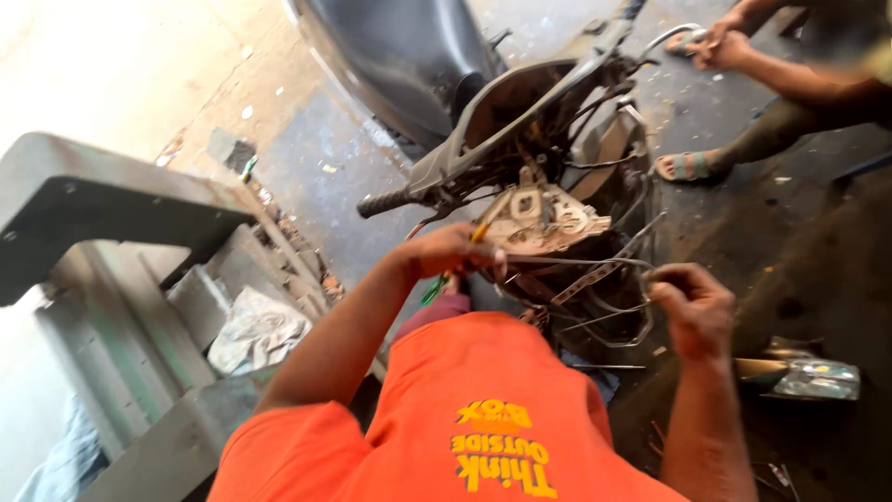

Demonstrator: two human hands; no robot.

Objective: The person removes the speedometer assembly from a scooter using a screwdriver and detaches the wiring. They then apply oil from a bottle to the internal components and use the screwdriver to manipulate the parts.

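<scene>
Cables (595, 279), thin and grey, loop out of the stripped scooter front (548, 139) at the centre of the frame, and I judge them springy rather than limp: stiff sheathed wire that holds its curve, light, a little slick, and best taken near an end where the bend is tight. My right hand (692, 307), right of centre, is curled shut around one such loop. My left hand (451, 253), just left of centre, is closed on a screwdriver (455, 265) with a yellow and green handle; the handle looks like smooth hard plastic, and I think the shaft points up toward the pale bracket plate (548, 218), though blur makes the tip hard to trace.

That plate looks like thin, scuffed metal or plastic with sharp cut edges, so I would keep fingers off its rim. Above it the grey handlebar cover (502, 112) is an open moulded shell, and a black ribbed grip (383, 202) sticks out to the left.

At the left of the frame lie large grey painted panels (102, 214) with a crumpled cloth (255, 330) among them. In the upper right another person's hands (715, 42) hold a bent lever, a sandalled foot (686, 165) below them on the dusty concrete floor (325, 158).
</scene>
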